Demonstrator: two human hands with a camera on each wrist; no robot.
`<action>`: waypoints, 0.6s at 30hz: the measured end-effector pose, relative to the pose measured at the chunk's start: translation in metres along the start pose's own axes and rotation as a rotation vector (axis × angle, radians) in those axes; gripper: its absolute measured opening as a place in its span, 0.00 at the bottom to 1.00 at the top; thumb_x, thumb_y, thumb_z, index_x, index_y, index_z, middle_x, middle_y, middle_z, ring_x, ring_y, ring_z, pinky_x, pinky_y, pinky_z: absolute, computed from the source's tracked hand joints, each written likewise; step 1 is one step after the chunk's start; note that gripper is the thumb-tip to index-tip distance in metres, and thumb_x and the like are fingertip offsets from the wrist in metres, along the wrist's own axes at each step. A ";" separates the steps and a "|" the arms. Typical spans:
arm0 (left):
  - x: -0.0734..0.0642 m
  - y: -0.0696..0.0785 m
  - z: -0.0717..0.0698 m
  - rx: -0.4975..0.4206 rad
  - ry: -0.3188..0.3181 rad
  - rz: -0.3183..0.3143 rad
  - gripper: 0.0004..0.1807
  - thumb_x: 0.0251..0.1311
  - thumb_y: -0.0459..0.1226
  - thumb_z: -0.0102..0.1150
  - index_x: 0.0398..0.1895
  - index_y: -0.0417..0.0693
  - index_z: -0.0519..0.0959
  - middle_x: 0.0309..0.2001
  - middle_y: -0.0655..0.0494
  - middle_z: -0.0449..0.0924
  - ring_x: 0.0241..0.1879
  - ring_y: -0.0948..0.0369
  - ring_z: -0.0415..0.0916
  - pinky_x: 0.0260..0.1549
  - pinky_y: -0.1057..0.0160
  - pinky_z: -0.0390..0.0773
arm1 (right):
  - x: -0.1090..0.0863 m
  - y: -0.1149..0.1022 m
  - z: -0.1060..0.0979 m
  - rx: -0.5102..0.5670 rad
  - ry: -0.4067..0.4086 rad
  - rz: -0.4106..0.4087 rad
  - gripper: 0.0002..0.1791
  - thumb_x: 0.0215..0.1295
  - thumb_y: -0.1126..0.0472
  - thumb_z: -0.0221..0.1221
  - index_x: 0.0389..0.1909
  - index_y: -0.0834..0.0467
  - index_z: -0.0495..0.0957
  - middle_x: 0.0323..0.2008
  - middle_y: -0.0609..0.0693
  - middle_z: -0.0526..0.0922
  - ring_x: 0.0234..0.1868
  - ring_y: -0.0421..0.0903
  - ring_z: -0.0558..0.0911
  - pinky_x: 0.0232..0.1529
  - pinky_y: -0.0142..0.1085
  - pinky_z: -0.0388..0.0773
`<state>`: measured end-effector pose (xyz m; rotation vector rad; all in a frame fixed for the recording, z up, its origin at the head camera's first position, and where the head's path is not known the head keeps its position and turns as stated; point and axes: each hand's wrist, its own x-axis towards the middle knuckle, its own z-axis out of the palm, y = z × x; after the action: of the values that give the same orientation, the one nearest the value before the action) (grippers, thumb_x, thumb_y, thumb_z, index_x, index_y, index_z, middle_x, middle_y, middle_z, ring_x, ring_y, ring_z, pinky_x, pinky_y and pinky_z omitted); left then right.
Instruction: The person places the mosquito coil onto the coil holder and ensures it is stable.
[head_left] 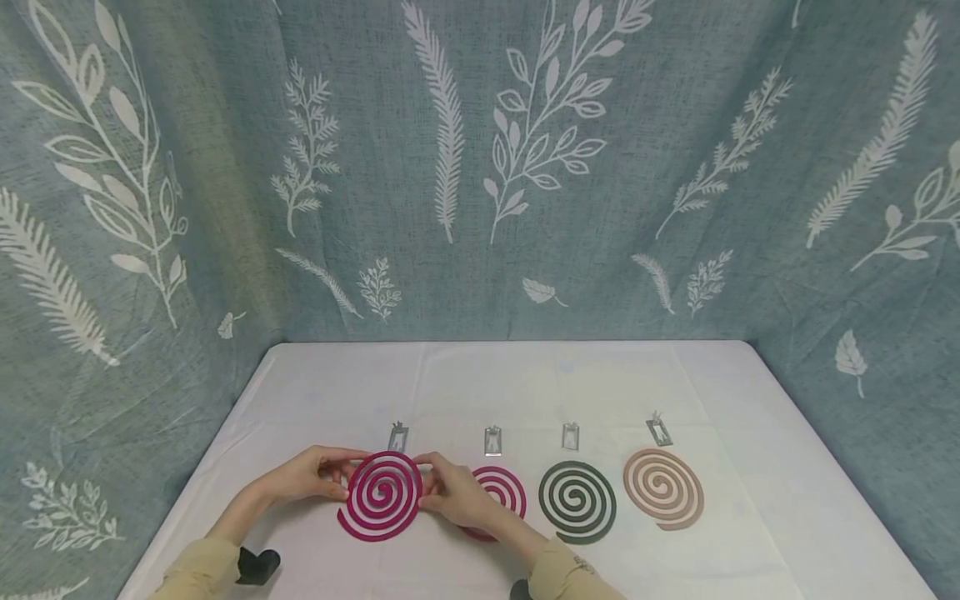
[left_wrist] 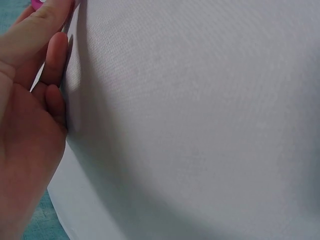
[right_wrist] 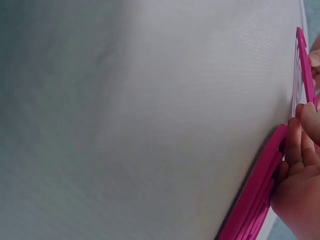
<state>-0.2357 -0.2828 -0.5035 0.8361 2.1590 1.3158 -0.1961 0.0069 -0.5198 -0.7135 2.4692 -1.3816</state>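
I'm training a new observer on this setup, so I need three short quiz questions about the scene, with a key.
1. True or false: in the head view, the flat tan spiral coil lies to the right of the flat dark green spiral coil.

2. Short answer: what do the left hand and the right hand hold between them?

3. Multiple choice: how many small silver, metallic-looking rectangular pieces show in the head view? A) two B) three C) four

Key:
1. True.
2. A flat magenta spiral coil.
3. C.
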 end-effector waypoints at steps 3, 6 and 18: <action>0.000 0.001 -0.001 -0.012 -0.006 0.003 0.30 0.58 0.31 0.61 0.61 0.24 0.65 0.35 0.35 0.78 0.29 0.71 0.69 0.28 0.71 0.73 | 0.001 0.002 0.000 0.011 0.002 -0.007 0.28 0.59 0.66 0.62 0.60 0.52 0.68 0.28 0.43 0.77 0.28 0.29 0.71 0.38 0.22 0.73; 0.000 0.002 -0.001 -0.021 -0.008 0.010 0.29 0.58 0.30 0.60 0.61 0.24 0.64 0.35 0.34 0.78 0.28 0.71 0.68 0.26 0.70 0.72 | 0.002 0.003 -0.001 0.031 0.004 -0.009 0.27 0.59 0.66 0.62 0.61 0.52 0.69 0.28 0.44 0.77 0.28 0.29 0.71 0.37 0.22 0.72; -0.002 0.009 -0.005 -0.009 -0.020 -0.032 0.34 0.56 0.32 0.63 0.64 0.28 0.63 0.34 0.41 0.77 0.26 0.70 0.64 0.22 0.69 0.68 | 0.003 0.004 -0.003 0.102 0.034 0.021 0.26 0.61 0.65 0.61 0.61 0.53 0.70 0.31 0.46 0.79 0.30 0.30 0.73 0.36 0.23 0.74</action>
<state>-0.2354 -0.2847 -0.4929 0.8044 2.1409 1.2947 -0.2014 0.0097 -0.5213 -0.6446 2.4046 -1.5112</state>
